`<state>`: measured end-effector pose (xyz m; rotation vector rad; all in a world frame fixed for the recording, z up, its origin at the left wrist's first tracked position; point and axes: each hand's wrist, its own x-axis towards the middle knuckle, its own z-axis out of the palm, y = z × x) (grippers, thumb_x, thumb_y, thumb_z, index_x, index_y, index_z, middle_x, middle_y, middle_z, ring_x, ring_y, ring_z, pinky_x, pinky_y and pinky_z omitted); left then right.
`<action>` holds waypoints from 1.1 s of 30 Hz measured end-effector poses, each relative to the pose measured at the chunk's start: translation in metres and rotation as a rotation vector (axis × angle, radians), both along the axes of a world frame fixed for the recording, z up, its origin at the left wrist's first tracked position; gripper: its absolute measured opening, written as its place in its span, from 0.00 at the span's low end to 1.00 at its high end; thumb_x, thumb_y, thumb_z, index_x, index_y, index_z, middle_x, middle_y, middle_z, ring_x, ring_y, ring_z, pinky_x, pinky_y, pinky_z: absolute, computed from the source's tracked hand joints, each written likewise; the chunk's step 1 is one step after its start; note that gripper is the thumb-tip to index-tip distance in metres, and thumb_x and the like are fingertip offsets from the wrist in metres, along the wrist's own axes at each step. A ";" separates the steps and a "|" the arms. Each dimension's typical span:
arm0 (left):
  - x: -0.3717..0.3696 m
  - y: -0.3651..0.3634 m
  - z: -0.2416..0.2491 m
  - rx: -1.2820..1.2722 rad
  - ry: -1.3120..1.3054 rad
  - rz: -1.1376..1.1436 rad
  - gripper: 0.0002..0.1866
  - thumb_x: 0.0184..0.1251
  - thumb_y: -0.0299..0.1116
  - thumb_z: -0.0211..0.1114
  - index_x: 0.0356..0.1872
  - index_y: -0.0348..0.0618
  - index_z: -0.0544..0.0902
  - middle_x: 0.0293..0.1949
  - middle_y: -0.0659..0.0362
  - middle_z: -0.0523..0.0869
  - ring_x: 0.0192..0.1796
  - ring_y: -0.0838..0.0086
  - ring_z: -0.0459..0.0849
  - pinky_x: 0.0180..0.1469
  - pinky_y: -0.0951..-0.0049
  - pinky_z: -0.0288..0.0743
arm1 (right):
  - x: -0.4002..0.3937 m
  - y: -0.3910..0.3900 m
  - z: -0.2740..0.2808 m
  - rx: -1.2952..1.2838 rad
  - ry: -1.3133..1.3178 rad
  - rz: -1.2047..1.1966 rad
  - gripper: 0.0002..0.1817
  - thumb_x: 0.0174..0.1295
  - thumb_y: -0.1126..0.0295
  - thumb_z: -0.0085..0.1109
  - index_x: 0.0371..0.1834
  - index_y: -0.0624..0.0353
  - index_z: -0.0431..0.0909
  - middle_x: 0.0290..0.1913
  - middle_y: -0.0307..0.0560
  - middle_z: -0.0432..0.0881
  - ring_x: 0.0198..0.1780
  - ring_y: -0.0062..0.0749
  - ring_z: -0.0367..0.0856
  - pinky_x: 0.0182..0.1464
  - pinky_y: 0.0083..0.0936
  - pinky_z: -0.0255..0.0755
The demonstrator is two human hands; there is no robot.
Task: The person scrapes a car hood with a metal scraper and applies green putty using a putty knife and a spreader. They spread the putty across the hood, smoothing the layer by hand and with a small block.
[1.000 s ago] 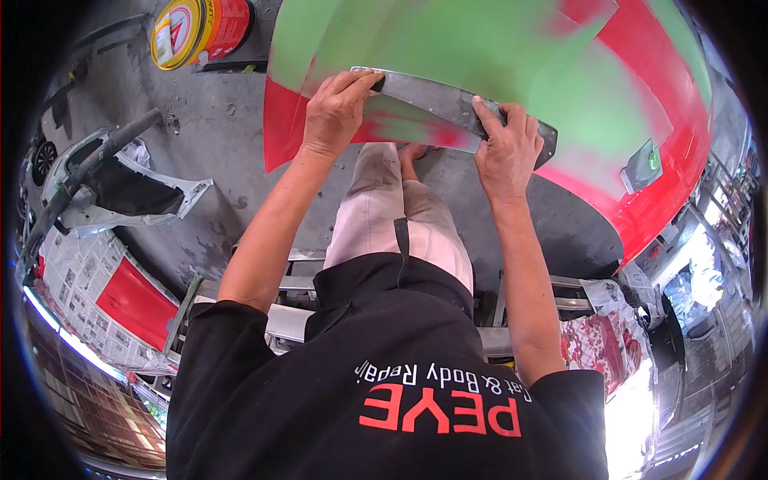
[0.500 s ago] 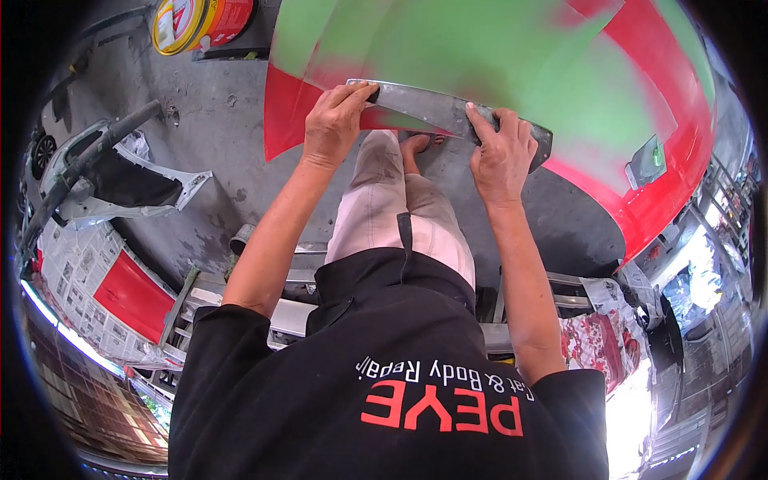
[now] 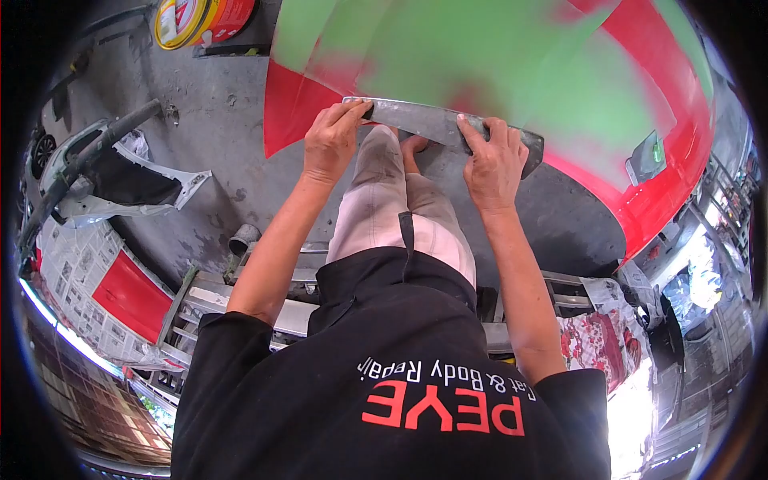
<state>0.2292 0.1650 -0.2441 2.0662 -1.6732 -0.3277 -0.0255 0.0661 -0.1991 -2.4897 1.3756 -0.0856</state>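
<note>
Both of my hands grip a long grey sanding board with dark ends. My left hand has its fingers closed around the left end. Near the other end, my right hand wraps round the board, its index finger stretched along the top. The board lies at the near edge of a red car hood, which carries large light-green patches. Its underside is hidden. A small flat grey piece with a green sheen rests on the hood at the right.
A yellow and red paint bucket stands on the grey floor at upper left. Left of me are a light-coloured car body part and a newspaper-masked red panel. A metal rack stands close behind my legs.
Both hands have drawn the sanding board towards my body and slightly left, from over the hood to its near edge. More of the green surface shows.
</note>
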 end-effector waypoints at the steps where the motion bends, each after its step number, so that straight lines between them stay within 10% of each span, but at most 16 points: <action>1: -0.001 0.002 0.001 0.011 0.004 -0.002 0.18 0.58 0.23 0.72 0.51 0.49 0.90 0.46 0.62 0.90 0.45 0.66 0.88 0.49 0.68 0.84 | 0.000 0.001 0.001 0.007 0.006 0.004 0.29 0.51 0.78 0.63 0.57 0.38 0.87 0.51 0.38 0.78 0.50 0.38 0.76 0.52 0.38 0.65; 17: -0.002 0.029 0.015 0.133 0.032 -0.057 0.11 0.64 0.26 0.67 0.46 0.49 0.90 0.43 0.62 0.89 0.44 0.64 0.87 0.47 0.65 0.84 | -0.006 0.028 0.007 0.086 0.050 0.008 0.27 0.53 0.78 0.61 0.55 0.39 0.88 0.46 0.40 0.79 0.49 0.39 0.77 0.49 0.39 0.69; 33: -0.041 -0.028 0.096 0.661 0.329 -0.499 0.12 0.68 0.34 0.63 0.50 0.49 0.89 0.44 0.50 0.88 0.49 0.51 0.86 0.50 0.53 0.79 | -0.095 -0.041 0.056 0.925 0.202 0.040 0.19 0.44 0.75 0.54 0.38 0.55 0.90 0.34 0.60 0.86 0.35 0.57 0.84 0.39 0.47 0.75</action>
